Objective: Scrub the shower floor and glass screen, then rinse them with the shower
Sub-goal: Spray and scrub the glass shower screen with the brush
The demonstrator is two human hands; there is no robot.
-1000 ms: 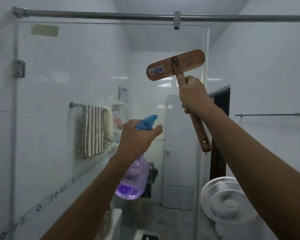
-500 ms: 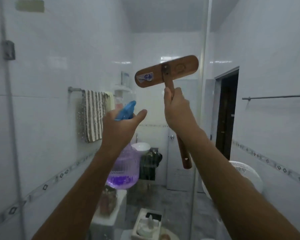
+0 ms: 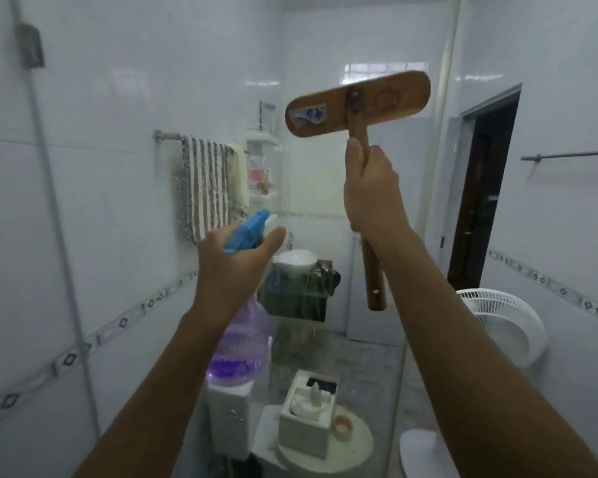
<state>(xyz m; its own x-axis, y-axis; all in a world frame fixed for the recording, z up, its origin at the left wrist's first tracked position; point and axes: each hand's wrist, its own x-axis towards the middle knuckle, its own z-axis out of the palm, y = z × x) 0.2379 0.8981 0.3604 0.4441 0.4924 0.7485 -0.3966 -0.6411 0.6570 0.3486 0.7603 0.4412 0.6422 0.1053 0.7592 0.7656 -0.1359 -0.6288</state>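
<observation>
The glass shower screen (image 3: 128, 201) stands right in front of me and fills most of the view. My right hand (image 3: 372, 194) grips the wooden handle of a scrub brush (image 3: 358, 108), whose wide wooden head is raised against the glass at upper centre. My left hand (image 3: 235, 267) holds a spray bottle (image 3: 242, 343) by its neck; it has a blue trigger head and a clear body with purple liquid at the bottom. Its nozzle points at the glass.
Through the glass I see a striped towel (image 3: 204, 188) on a wall rail, a corner shelf (image 3: 263, 167), a white basin (image 3: 296, 262) and a toilet cistern (image 3: 228, 415). A white fan (image 3: 501, 322) stands at the right near a dark doorway (image 3: 484, 188).
The view has tilted down, so the top rail is out of sight. Both hands sit lower in the frame; the brush head has shifted right and the bottle has dropped.
</observation>
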